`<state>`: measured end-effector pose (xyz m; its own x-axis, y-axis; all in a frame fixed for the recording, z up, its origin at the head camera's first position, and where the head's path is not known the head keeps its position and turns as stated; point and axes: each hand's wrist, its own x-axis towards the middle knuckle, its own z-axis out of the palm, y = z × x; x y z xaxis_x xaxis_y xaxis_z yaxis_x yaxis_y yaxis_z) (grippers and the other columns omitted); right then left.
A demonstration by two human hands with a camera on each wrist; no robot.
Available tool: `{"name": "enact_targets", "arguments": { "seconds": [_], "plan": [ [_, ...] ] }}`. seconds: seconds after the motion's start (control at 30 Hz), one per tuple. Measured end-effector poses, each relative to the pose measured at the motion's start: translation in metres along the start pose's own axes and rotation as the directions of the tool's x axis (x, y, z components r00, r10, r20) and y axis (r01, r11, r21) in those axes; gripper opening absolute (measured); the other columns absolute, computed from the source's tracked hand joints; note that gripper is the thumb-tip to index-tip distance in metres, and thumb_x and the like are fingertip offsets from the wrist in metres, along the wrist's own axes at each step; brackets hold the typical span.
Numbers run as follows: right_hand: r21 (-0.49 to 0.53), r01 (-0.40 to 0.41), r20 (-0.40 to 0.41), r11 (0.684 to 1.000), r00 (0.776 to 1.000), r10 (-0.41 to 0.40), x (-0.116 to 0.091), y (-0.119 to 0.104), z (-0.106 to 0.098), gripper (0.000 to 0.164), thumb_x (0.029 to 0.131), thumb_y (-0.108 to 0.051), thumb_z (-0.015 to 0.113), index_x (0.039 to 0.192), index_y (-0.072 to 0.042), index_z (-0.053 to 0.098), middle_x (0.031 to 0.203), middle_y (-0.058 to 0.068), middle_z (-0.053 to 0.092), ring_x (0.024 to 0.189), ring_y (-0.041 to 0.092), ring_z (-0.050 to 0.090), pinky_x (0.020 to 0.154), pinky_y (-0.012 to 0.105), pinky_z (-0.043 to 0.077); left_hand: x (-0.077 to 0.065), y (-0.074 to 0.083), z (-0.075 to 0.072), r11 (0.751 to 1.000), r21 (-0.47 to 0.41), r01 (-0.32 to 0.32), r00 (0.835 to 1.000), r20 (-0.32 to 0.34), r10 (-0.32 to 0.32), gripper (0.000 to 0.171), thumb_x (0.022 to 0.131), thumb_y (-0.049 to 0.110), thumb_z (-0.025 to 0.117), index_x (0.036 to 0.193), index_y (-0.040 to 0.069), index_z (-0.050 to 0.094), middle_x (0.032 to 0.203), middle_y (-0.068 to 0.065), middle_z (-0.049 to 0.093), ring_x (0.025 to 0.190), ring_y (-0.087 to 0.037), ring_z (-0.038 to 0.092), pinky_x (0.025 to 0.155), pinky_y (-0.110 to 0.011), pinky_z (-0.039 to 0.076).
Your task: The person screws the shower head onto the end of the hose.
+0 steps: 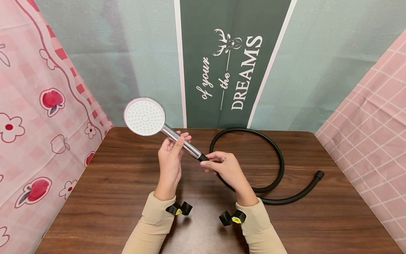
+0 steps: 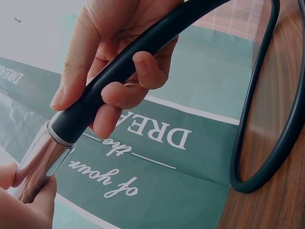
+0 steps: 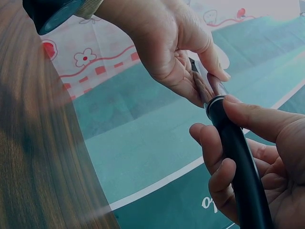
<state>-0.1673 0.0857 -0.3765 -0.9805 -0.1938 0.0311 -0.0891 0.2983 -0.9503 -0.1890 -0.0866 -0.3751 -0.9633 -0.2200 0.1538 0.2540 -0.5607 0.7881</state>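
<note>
A chrome shower head (image 1: 144,116) with a round white nozzle face is held above the table, its face towards the head camera. My left hand (image 1: 171,158) grips the silver handle (image 1: 190,148), thumb on top. At the handle's lower end, my right hand (image 1: 223,167) pinches the black end fitting of a shower hose (image 1: 280,158). In the left wrist view the black fitting (image 2: 71,125) meets the chrome handle (image 2: 42,164) end to end. The right wrist view shows right-hand fingers (image 3: 221,179) curled around the hose (image 3: 243,176). How tightly the joint sits cannot be told.
The hose loops over the brown wooden table (image 1: 104,204), and its free end (image 1: 320,174) lies to the right. Behind hangs a green cloth (image 1: 152,63) with white lettering. Pink patterned cloths stand at the left (image 1: 28,134) and right (image 1: 374,123).
</note>
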Motion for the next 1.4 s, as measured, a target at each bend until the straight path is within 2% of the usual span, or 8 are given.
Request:
{"name": "enact_targets", "arguments": {
  "seconds": [0.4, 0.67, 0.97, 1.2, 1.4],
  "plan": [
    [0.004, 0.008, 0.013, 1.0, 1.0, -0.008, -0.0007, -0.0014, -0.0005, 0.025, 0.085, -0.019, 0.079, 0.102, -0.001, 0.073, 0.083, 0.025, 0.074, 0.066, 0.008, 0.067, 0.056, 0.022, 0.051, 0.0, 0.0002, 0.0005, 1.0, -0.005, -0.003, 1.0, 0.0, 0.003, 0.017, 0.097, -0.001, 0.058, 0.113, 0.0, 0.056, 0.096, -0.005, 0.074, 0.089, -0.013, 0.074, 0.091, -0.031, 0.06],
    [0.002, 0.005, -0.001, 1.0, 1.0, -0.005, -0.001, -0.0013, 0.0001, 0.025, 0.084, -0.019, 0.079, 0.102, -0.002, 0.074, 0.079, 0.02, 0.075, 0.067, 0.012, 0.068, 0.056, 0.023, 0.051, -0.0005, 0.0013, 0.0006, 1.0, -0.005, 0.006, 1.0, 0.005, -0.005, 0.017, 0.097, 0.0, 0.058, 0.114, 0.0, 0.056, 0.097, -0.007, 0.074, 0.09, -0.013, 0.074, 0.092, -0.031, 0.059],
    [0.017, -0.008, -0.007, 1.0, 1.0, 0.008, -0.001, -0.0012, 0.0006, 0.029, 0.079, -0.017, 0.084, 0.102, -0.002, 0.074, 0.072, 0.002, 0.073, 0.069, 0.017, 0.07, 0.056, 0.026, 0.05, -0.0009, 0.0029, -0.0003, 1.0, 0.005, 0.012, 1.0, 0.015, -0.012, 0.017, 0.097, 0.001, 0.058, 0.114, 0.0, 0.055, 0.096, -0.003, 0.074, 0.09, -0.012, 0.074, 0.092, -0.031, 0.059],
    [0.068, -0.012, -0.004, 0.998, 1.0, 0.013, -0.0013, -0.0009, 0.0006, 0.032, 0.079, -0.013, 0.083, 0.105, 0.001, 0.069, 0.077, 0.003, 0.074, 0.069, 0.011, 0.07, 0.064, 0.026, 0.056, -0.0015, 0.0032, 0.0001, 1.0, 0.0, 0.011, 1.0, 0.015, -0.011, 0.017, 0.097, 0.0, 0.058, 0.114, 0.0, 0.055, 0.097, -0.005, 0.074, 0.09, -0.012, 0.074, 0.091, -0.029, 0.059],
    [0.072, -0.016, -0.022, 0.997, 1.0, 0.018, -0.0005, -0.001, 0.0013, 0.03, 0.079, -0.013, 0.084, 0.1, -0.002, 0.066, 0.075, 0.002, 0.075, 0.068, 0.013, 0.07, 0.058, 0.026, 0.051, -0.0016, 0.0035, 0.0006, 1.0, -0.006, 0.007, 1.0, 0.014, -0.006, 0.017, 0.097, 0.0, 0.058, 0.114, 0.0, 0.055, 0.096, -0.003, 0.074, 0.09, -0.012, 0.074, 0.09, -0.028, 0.06]
  ]
}}
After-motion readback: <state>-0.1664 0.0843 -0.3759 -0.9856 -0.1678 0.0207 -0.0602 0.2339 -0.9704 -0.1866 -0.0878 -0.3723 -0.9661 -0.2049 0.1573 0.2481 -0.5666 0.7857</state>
